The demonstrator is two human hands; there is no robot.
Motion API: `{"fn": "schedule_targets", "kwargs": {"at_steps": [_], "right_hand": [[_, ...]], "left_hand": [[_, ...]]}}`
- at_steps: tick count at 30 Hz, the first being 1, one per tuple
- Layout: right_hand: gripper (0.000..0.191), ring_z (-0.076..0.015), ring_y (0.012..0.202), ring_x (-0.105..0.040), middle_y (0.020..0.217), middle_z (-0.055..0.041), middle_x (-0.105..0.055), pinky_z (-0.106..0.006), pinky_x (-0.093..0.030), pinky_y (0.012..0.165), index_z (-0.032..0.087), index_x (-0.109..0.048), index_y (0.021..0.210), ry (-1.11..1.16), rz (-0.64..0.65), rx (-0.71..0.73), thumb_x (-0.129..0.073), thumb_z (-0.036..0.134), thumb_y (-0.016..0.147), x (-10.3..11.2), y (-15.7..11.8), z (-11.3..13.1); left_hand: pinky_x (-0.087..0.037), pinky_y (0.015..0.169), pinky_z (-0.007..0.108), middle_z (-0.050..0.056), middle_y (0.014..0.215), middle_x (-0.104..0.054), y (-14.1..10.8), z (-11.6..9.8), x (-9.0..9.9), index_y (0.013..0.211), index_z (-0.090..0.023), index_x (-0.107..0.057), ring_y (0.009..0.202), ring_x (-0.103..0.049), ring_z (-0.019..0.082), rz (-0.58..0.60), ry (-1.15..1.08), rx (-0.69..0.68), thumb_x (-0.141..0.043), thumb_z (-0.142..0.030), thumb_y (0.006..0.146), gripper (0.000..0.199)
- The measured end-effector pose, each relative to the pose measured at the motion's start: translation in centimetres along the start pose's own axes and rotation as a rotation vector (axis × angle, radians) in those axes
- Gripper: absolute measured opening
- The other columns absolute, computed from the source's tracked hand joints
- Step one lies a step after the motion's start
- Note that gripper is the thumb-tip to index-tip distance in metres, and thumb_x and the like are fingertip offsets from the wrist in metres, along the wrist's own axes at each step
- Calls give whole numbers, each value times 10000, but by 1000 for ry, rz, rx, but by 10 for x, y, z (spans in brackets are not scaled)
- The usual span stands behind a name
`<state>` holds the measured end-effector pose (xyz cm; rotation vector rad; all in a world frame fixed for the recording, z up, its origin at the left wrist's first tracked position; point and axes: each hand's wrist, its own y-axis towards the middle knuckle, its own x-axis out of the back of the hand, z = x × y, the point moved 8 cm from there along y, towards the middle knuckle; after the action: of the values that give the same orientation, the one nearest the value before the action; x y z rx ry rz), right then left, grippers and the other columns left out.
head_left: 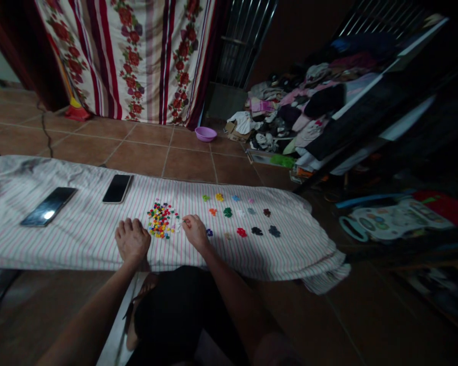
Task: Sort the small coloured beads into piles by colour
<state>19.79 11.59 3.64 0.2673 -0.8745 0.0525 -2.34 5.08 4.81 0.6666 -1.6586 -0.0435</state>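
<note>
A mixed pile of small colourful button-like pieces (161, 219) lies on the striped cloth (87, 239). My left hand (133, 240) rests on the cloth just left of the pile, fingers lying out and holding nothing. At the pile's right edge, the thumb and fingers of my right hand (194, 231) are pinched together beside some white pieces (178, 226); whatever is between the fingertips is too small to make out. Further right sit single-colour groups, among them green pieces (227, 212), red pieces (241, 232), black pieces (257, 231) and yellow pieces (219, 197). My right hand partly hides dark blue pieces (209, 232).
Two phones, a larger phone (49, 207) and a smaller phone (117, 188), lie on the cloth at the left. Beyond the bench are a purple basin (205, 134), a floral curtain (137, 61) and a heap of clothes (290, 109). A toy panel (381, 223) stands at right.
</note>
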Motion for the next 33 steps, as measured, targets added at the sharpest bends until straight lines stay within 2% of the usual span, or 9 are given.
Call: {"fn": "schedule_targets", "kwargs": {"at_steps": [4,8,15,19,25,33], "right_hand": [[143,-140,816,-623,933,-29,-640,-250,-479,804,227,-685,952,16,-43,-22,-564,225,877,12,5,-11],[179,-143,810,-621,942,-31,-645,-264,-490,805,237,-694,982,55,-159,-66,-554,240,871,38,11,-36],[240,-169,778,-613,876,-64,-666,-288,-498,779,186,-712,916,69,-395,-254,-510,227,792,101,12,-103],[277,-180,758,-615,809,-54,-682,-298,-494,767,178,-717,884,38,-461,-365,-486,235,743,126,7,-140],[261,-196,794,-659,818,-56,-726,-295,-502,775,184,-716,813,40,-395,-474,-490,199,684,131,8,-176],[283,-169,812,-674,838,-20,-742,-262,-505,776,220,-725,824,3,-320,-518,-482,143,702,122,16,-186]], "left_hand": [[-335,1039,480,182,1270,-547,0,0,-1,1127,-106,-584,1288,-410,345,-1,10,0,-370,-264,860,377],[-344,1030,480,174,1237,-558,0,0,-1,1099,-114,-588,1283,-412,339,-1,13,-6,-358,-267,866,361],[-338,1023,484,179,1243,-555,0,0,1,1105,-118,-589,1283,-408,338,6,-20,8,-377,-257,848,361],[-332,1025,485,179,1244,-555,0,0,1,1101,-125,-589,1287,-405,336,17,-31,11,-371,-256,847,360],[-338,1019,469,176,1255,-551,0,-2,3,1089,-120,-584,1268,-420,337,22,13,6,-347,-283,865,364],[-346,1009,459,162,1233,-561,0,-3,4,1068,-137,-585,1246,-435,333,21,32,5,-347,-296,868,349]]}}
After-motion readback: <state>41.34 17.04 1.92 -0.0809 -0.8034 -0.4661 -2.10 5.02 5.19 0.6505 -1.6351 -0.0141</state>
